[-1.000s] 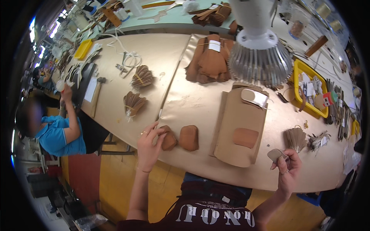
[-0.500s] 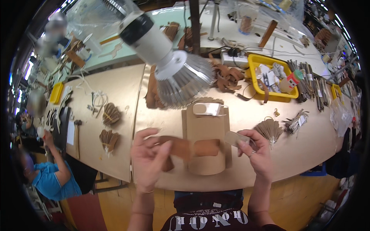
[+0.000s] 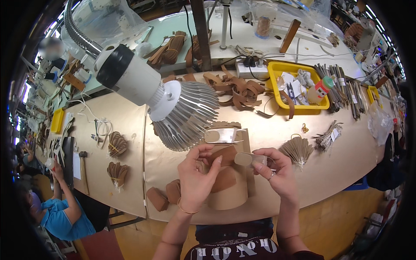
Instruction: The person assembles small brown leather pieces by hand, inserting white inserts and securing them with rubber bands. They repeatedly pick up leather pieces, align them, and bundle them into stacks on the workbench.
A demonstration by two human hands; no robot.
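Observation:
My left hand [image 3: 197,175] pinches a brown leather piece [image 3: 225,155] over a tan cardboard form [image 3: 229,200]. Close beside it, my right hand [image 3: 277,172] grips a small beige tab with a rounded end [image 3: 243,159] between thumb and fingers. A second brown leather patch [image 3: 224,180] lies on the cardboard below the held one. At the form's far end rests a white strip with a tan oval [image 3: 222,135]. Next to my left wrist are small stacks of brown leather pieces [image 3: 157,199], partly covered by my hand.
A large lamp head [image 3: 182,115] hangs over the far left of the work area. Behind stands a yellow tray [image 3: 299,106] with a glue bottle [image 3: 320,90], beside loose leather strips [image 3: 238,92]. Fanned tan bundles [image 3: 297,149] lie right. A co-worker in blue [image 3: 65,216] sits left.
Both hands have come together over the cardboard, bringing the leather piece and the tab close to each other. The view has shifted, uncovering the leather stacks beside my left wrist.

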